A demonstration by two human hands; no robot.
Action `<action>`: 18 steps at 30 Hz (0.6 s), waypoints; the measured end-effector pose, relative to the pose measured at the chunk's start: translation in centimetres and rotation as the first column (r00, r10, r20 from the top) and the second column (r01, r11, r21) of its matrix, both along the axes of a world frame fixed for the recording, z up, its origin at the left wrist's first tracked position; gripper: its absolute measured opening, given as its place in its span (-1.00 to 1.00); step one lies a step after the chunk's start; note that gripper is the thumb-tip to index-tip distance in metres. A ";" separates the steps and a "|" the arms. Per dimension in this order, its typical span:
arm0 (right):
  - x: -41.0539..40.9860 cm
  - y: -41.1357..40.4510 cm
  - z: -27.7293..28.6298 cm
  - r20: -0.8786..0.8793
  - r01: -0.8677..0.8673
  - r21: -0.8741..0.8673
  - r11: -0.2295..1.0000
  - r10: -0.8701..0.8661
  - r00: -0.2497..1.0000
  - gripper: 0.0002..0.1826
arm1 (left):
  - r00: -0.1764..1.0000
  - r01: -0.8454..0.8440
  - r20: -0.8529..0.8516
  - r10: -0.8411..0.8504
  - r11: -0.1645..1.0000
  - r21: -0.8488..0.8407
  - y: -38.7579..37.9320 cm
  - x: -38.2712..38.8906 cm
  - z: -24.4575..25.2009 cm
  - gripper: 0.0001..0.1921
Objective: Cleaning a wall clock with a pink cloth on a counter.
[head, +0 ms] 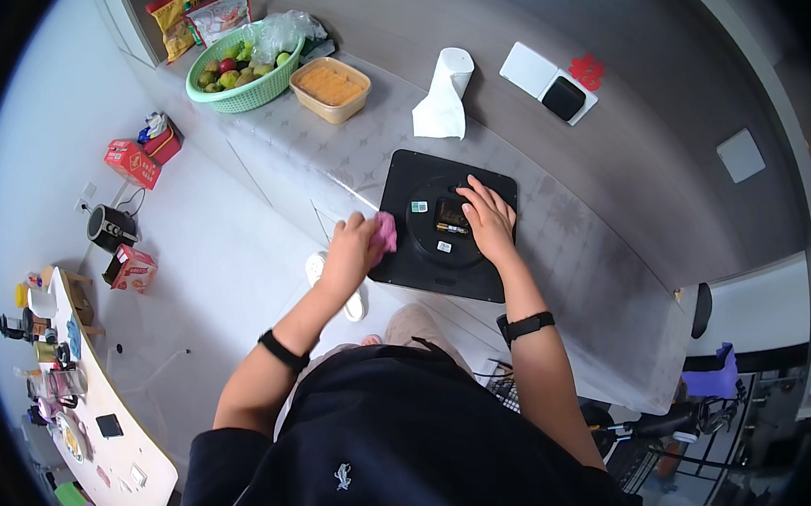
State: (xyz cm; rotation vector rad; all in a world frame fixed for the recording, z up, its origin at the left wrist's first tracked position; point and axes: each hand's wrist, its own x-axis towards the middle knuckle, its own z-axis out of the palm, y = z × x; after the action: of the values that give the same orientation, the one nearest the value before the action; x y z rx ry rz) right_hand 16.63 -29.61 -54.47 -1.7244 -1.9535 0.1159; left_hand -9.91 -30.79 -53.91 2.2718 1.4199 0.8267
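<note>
A square black panel (400, 176), likely the back of a wall clock, lies on the patterned grey countertop. Its left corner reaches the counter's front edge. In its round raised housing is an uncovered battery recess (453, 211) with one battery (452, 228) in it; two small stickers are nearby. My left hand (349, 250) pinches a crumpled pink cloth (384, 237) at the panel's left edge. Fingers spread, my right hand (489, 219) rests on the panel's right side beside the recess, holding nothing.
Behind the panel lie a paper towel roll (455, 73), a tub with orange contents (330, 85) and a green fruit basket (253, 91). A socket box (564, 97) is on the wall. On the floor at left stand a black air fryer (111, 228) and red boxes (132, 163).
</note>
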 end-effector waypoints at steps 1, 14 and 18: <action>0.1 0.2 -0.1 0.011 0.001 -0.005 1.000 -0.001 1.000 -0.70 | 0.999 -0.001 -0.042 0.001 1.000 0.008 -1.1 0.0 0.3 -0.76; -0.4 0.3 0.2 0.054 0.001 -0.035 0.999 0.001 0.999 -0.69 | 0.964 -0.017 -0.257 0.063 0.984 0.178 12.0 6.6 1.3 -0.88; -0.4 0.4 -0.1 0.058 0.002 -0.016 1.000 -0.002 0.998 -0.69 | 0.991 0.099 -0.121 -0.059 0.926 0.365 8.2 5.0 -0.8 -0.83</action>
State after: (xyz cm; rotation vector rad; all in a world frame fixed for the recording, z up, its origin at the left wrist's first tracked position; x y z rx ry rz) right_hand 16.28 -29.25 -54.58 -1.7581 -1.9974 0.0817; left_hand -4.95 -22.56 -54.75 2.6729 1.2929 1.0340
